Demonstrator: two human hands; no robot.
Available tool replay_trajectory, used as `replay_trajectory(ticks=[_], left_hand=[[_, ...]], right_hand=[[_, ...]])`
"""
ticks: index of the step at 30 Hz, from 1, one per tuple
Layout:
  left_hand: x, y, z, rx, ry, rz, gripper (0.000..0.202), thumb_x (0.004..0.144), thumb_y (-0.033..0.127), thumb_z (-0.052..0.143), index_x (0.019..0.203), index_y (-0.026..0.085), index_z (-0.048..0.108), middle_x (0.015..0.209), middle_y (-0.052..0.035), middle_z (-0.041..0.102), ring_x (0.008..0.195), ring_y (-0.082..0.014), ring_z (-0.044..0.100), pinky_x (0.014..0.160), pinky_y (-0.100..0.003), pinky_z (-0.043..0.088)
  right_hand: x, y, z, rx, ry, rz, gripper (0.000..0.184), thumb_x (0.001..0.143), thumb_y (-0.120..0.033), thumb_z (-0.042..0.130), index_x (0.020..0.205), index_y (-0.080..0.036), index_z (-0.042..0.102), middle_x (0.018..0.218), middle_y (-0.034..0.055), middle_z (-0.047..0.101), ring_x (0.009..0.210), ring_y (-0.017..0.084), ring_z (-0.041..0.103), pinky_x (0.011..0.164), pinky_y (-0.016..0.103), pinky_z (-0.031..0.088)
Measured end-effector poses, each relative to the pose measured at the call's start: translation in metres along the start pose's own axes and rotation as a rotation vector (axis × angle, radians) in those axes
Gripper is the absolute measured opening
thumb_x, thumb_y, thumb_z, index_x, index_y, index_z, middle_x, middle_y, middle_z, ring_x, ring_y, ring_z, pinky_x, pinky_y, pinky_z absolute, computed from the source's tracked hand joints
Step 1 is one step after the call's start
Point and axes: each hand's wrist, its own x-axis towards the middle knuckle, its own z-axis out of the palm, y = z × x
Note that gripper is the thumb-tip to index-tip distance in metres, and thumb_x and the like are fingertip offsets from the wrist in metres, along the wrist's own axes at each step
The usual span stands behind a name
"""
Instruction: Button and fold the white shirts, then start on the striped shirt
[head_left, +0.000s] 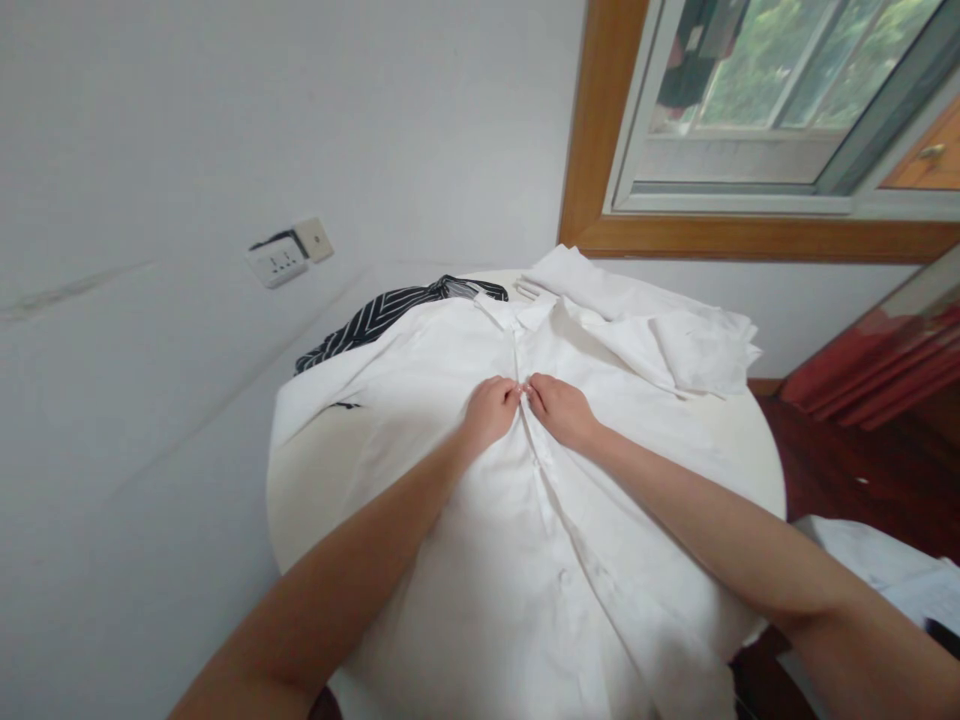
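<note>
A white button-up shirt [465,560] lies spread front side up over a round cream table [311,490], its collar at the far edge and its hem toward me. Both hands meet at the front placket, a little below the collar. My left hand [491,408] pinches the placket edge from the left. From the right, my right hand [559,405] pinches the other edge, fingertips almost touching the left ones. Whatever button sits between the fingertips is hidden. Below the hands the placket runs open, and one button [564,577] shows on it.
Behind the shirt lie a black-and-white striped cloth [390,312] and folded white cloth [697,350]. A wall socket [279,262] is at left; a wood-framed window [592,235] is at right. White fabric [877,560] sits low on the right, near a red curtain [885,350].
</note>
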Motion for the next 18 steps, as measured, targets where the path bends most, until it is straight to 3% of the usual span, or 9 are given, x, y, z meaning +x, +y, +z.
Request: replay_trajectory(ticks=[9, 18], left_hand=[[-0.005, 0.008, -0.01, 0.02, 0.032, 0.075, 0.027, 0.096, 0.023, 0.042, 0.072, 0.02, 0.056, 0.077, -0.0047, 0.059, 0.081, -0.0192, 0.057, 0.081, -0.033, 0.046], [-0.003, 0.002, -0.018, -0.123, -0.065, 0.079, 0.021, 0.092, 0.022, 0.048, 0.073, 0.02, 0.056, 0.075, -0.0019, 0.057, 0.081, -0.0176, 0.057, 0.079, -0.031, 0.049]], right_hand=[[0.006, 0.003, -0.003, 0.121, -0.062, 0.095, 0.028, 0.101, -0.028, 0.031, 0.094, -0.021, 0.057, 0.097, 0.0057, 0.07, 0.087, 0.018, 0.062, 0.07, 0.026, 0.037], [0.008, 0.006, -0.007, 0.194, -0.078, 0.094, 0.031, 0.101, -0.03, 0.033, 0.088, -0.021, 0.06, 0.09, 0.0047, 0.07, 0.083, 0.018, 0.061, 0.069, 0.026, 0.037]])
